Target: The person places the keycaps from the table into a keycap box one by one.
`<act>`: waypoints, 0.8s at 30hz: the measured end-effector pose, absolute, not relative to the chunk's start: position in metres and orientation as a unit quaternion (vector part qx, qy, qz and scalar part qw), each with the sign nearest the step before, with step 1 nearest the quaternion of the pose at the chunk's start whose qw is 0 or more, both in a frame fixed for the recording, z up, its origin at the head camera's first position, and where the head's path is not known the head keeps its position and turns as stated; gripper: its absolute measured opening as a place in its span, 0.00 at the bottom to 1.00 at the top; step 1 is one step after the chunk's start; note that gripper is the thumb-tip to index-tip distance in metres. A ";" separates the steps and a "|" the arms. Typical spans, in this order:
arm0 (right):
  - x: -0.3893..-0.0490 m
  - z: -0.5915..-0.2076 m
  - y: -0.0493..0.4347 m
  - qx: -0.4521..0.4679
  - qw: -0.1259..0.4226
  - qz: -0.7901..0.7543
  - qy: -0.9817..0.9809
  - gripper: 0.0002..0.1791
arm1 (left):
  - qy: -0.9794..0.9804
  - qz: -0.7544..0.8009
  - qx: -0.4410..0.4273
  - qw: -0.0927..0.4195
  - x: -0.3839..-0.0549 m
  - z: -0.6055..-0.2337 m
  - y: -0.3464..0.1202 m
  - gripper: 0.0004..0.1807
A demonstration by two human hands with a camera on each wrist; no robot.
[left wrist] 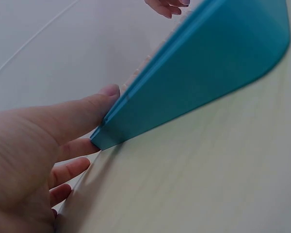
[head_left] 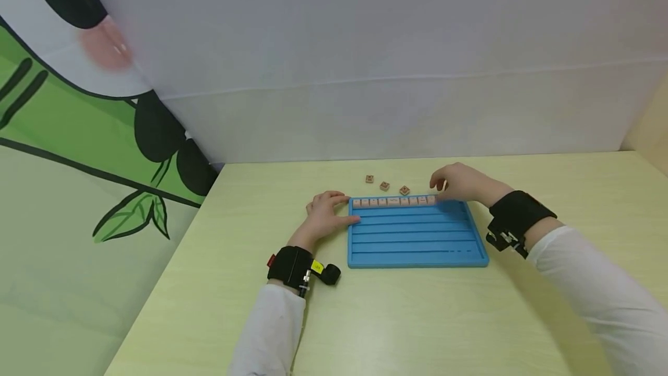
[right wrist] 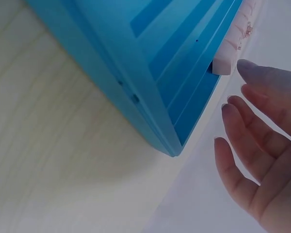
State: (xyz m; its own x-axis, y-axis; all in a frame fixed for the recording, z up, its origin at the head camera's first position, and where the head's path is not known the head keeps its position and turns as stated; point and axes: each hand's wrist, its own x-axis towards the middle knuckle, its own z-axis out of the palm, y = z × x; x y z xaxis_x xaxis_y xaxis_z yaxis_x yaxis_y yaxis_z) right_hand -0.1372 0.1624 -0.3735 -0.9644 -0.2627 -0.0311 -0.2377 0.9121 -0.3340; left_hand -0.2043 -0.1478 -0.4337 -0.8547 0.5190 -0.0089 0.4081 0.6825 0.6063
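A blue ridged tray (head_left: 417, 242) lies on the table, with a row of pale pink keycaps (head_left: 393, 202) along its far slot. My left hand (head_left: 325, 216) touches the tray's far left corner, the thumb (left wrist: 94, 109) laid over the rim and the other fingers fairly straight. Over the far right part of the tray is my right hand (head_left: 459, 183), its fingers loosely bent with nothing visible between them. In the right wrist view its thumb (right wrist: 269, 80) hovers close to the end keycap (right wrist: 224, 59); whether they touch I cannot tell.
Behind the tray sit three loose keycaps: one at left (head_left: 369, 179), a middle one (head_left: 384, 185) and one nearer the rim (head_left: 404, 190). A pale cloth backdrop (head_left: 391, 115) rises at the back edge of the table (head_left: 417, 318). Both wrists wear black camera straps.
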 end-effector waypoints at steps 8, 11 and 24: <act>-0.138 -0.374 0.163 -0.118 0.044 -0.173 0.977 0.13 | 0.915 0.304 0.248 0.092 -0.205 -0.434 -0.148 0.34; -0.139 -0.373 0.164 -0.113 0.044 -0.173 0.977 0.13 | 0.916 0.304 0.246 0.091 -0.204 -0.435 -0.147 0.34; -0.148 -0.360 0.158 -0.083 0.016 -0.210 0.974 0.13 | 0.918 0.298 0.246 0.089 -0.205 -0.436 -0.147 0.35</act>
